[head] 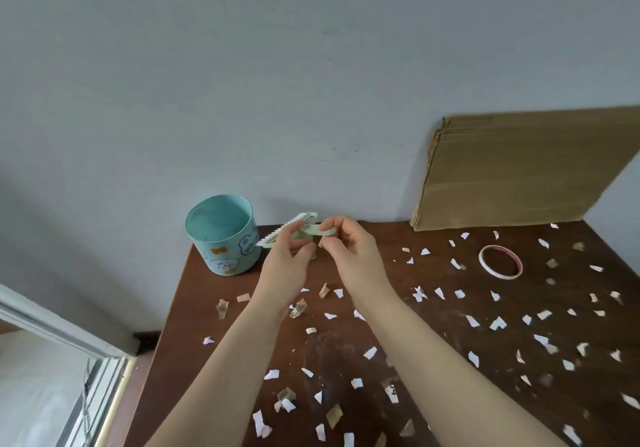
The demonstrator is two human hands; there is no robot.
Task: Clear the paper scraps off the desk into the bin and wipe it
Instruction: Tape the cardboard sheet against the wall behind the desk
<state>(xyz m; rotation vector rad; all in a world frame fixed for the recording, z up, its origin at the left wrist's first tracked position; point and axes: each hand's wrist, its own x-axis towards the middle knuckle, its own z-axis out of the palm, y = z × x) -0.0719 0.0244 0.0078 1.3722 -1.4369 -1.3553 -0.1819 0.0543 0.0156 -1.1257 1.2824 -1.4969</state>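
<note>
Several white and brown paper scraps point(370, 352) lie scattered over the dark brown desk point(433, 394). A round teal bin point(223, 238) with cartoon stickers stands open at the desk's far left corner. Both hands are raised just right of the bin, holding a pale green mini brush and dustpan set point(304, 230). My left hand point(287, 256) grips its white toothed part on the left. My right hand point(349, 252) pinches the green looped handle on the right.
A flattened cardboard sheet point(519, 172) leans on the wall at the back right. A pink-and-white tape roll point(500, 262) lies flat on the desk to the right. Left of the desk's edge are the floor and a window frame point(62, 339).
</note>
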